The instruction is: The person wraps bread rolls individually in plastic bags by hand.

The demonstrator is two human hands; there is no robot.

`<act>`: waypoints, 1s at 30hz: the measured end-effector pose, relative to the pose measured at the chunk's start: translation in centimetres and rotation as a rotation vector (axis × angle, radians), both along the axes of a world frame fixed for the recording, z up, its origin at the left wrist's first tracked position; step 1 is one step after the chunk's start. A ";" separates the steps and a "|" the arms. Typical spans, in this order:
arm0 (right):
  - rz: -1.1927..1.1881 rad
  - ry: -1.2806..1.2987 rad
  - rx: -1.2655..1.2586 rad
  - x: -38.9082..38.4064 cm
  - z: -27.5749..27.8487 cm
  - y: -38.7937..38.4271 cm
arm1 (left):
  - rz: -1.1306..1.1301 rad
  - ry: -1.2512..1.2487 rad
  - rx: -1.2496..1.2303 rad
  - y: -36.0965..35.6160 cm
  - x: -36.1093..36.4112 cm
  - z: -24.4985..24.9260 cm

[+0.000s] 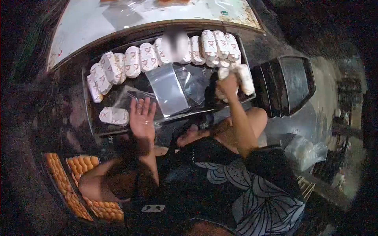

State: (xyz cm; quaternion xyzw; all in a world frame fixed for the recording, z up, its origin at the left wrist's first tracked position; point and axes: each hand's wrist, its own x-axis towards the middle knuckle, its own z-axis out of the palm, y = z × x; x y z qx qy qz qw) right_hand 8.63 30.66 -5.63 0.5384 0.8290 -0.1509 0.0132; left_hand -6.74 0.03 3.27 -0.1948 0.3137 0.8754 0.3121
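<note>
A dark shallow tray (91,118) lies before me with oblong white packs (133,61) with reddish print standing in a row along its far side. My left hand (142,120) is palm up with fingers spread, beside a clear plastic bag (128,96). Close to its left, a single printed pack (114,116) lies at the tray's near corner. At the tray's right end, the fingers of my right hand (228,84) curl round a white pack (223,73), partly hidden by the hand. Flat clear bags (168,90) lie in the middle of the tray.
Beyond the tray is a white, stained tabletop (157,13). Dark stacked trays (293,84) stand at the right, with a bundle of clear plastic (305,151) below them. Trays of golden-brown rolls (83,163) sit at lower left beside my leg.
</note>
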 end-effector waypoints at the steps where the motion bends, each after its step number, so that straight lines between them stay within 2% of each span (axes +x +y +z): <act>1: 0.029 0.153 -0.144 0.6 0.8 1.1 | 0.054 0.055 0.028 -0.6 -0.3 0.6; 2: -0.026 0.505 -0.327 0.7 3.7 -0.1 | 0.107 0.110 0.054 -1.2 -0.5 1.0; 3: -0.128 0.752 -0.605 0.8 5.6 -2.4 | 0.132 0.109 0.044 -1.6 -0.7 1.2; 4: -0.052 0.977 -1.085 2.5 4.7 -2.7 | 0.196 0.019 0.100 -1.7 -1.1 1.0; 5: -0.354 1.002 -1.488 2.5 6.8 -5.4 | 0.255 -0.074 0.151 -2.0 -1.0 1.0; 7: -0.176 1.187 -1.492 1.8 8.8 -10.4 | 0.259 -0.053 0.196 -2.5 -1.0 1.1; 9: -0.271 1.363 -1.479 1.9 7.4 -10.5 | 0.296 -0.173 0.394 -3.7 -1.5 0.2; 10: -0.383 1.587 -1.415 1.6 6.3 -9.3 | 0.266 -0.660 1.241 -5.3 -1.6 -0.1; 11: -0.485 1.648 -1.048 0.6 8.7 -8.6 | 0.269 -0.656 1.230 -5.8 -1.8 -0.5; 12: -0.300 1.600 -0.573 -0.2 10.0 -7.5 | 0.326 -0.410 0.847 -5.8 -2.3 -0.9; 13: -0.123 1.377 -0.099 0.1 11.4 -6.3 | 0.372 -0.165 0.468 -5.8 -2.8 -1.0; 14: -0.239 1.532 -0.105 0.5 11.2 -5.2 | 0.254 -0.111 0.620 -6.5 -2.9 -0.8; 15: -0.199 1.613 -0.425 1.5 11.8 -4.6 | 0.263 -0.103 0.632 -6.0 -3.1 -0.3; 16: -0.324 1.631 -0.618 3.3 10.0 -3.7 | 0.277 -0.112 0.644 -5.6 -2.9 0.0; 17: -0.463 1.630 -0.809 3.3 10.8 -5.1 | 0.288 -0.128 0.650 -5.3 -2.4 0.4; 18: -0.399 1.388 -0.681 4.0 11.7 -7.8 | 0.291 -0.131 0.654 -5.0 -2.2 0.5; 19: -0.333 1.149 -0.556 1.8 15.1 -12.5 | 0.308 -0.166 0.565 -4.6 -2.0 0.4; 21: 0.374 1.034 -0.804 1.9 11.4 -14.8 | 0.322 -0.213 0.460 -3.9 -1.1 0.9; 23: 0.921 0.612 -0.463 -2.4 16.5 -17.0 | 0.210 -0.012 0.301 -2.8 0.3 2.2; 24: 0.867 0.528 -0.441 -3.7 17.3 -17.8 | 0.124 0.108 0.246 -2.8 0.9 1.9; 25: 0.818 0.443 -0.414 -4.6 17.6 -18.1 | 0.106 0.102 0.251 -2.4 1.4 2.4; 27: 0.779 0.447 -0.480 -4.7 17.6 -17.9 | 0.105 0.438 0.041 -1.3 2.1 3.8; 29: 0.834 0.621 -0.652 -3.8 16.7 -19.0 | 0.025 0.569 0.095 -0.9 2.0 4.2; 30: 0.775 0.635 -0.658 -3.9 16.6 -19.6 | -0.011 0.493 0.004 -0.6 2.4 5.1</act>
